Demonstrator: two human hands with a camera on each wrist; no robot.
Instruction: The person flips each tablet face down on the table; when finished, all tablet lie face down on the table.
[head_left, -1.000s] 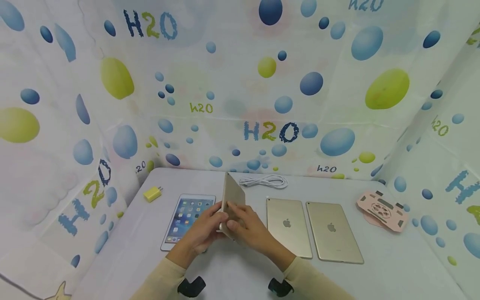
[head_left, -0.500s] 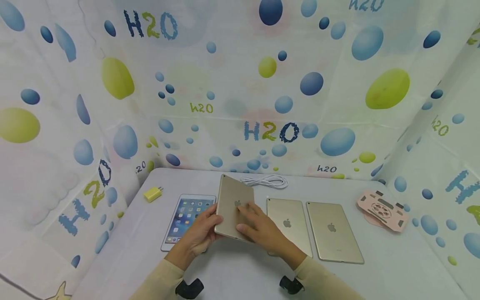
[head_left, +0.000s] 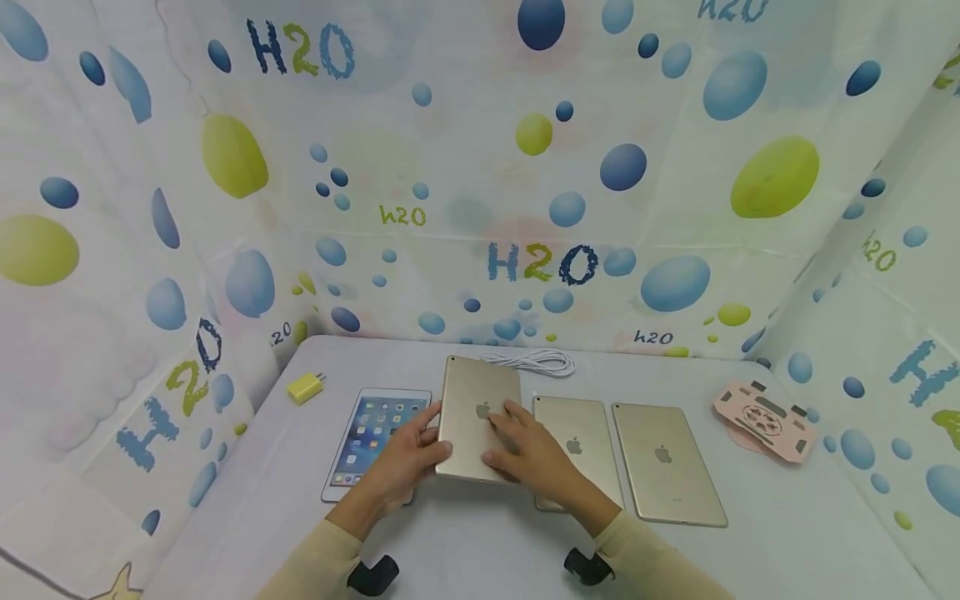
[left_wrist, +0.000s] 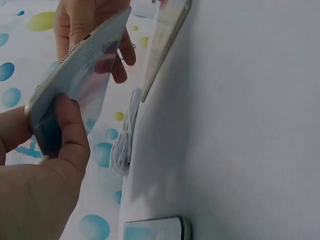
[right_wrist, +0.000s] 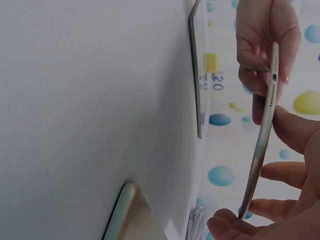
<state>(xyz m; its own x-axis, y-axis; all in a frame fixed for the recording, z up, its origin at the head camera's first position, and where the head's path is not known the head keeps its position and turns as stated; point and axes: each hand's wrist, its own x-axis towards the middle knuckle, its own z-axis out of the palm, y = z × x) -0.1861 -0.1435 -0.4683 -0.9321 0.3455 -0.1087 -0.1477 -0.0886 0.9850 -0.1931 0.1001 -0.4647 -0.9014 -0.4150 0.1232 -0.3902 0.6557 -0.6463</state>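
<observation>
A gold tablet [head_left: 476,396] is held up off the table in the head view, its back with the apple logo facing up. My left hand [head_left: 401,458] grips its left edge, thumb on the back. My right hand [head_left: 536,454] holds the right side, its thumb and some fingers on the back. In the right wrist view the tablet [right_wrist: 262,140] appears edge-on, with a right fingertip [right_wrist: 222,225] reaching past its edge. The glossy screen [left_wrist: 82,82] faces downward in the left wrist view and reflects fingers.
A white tablet [head_left: 375,433] lies screen up at left, near a yellow charger plug [head_left: 305,389]. Two gold tablets [head_left: 573,425] [head_left: 667,467] lie face down at right. Behind are a coiled white cable [head_left: 543,362] and, far right, a pink cut-out piece [head_left: 765,421].
The held tablet has turned from nearly edge-on to showing its whole back, and tilted flatter. My right hand has shifted right along with it, and the left hand keeps its grip.
</observation>
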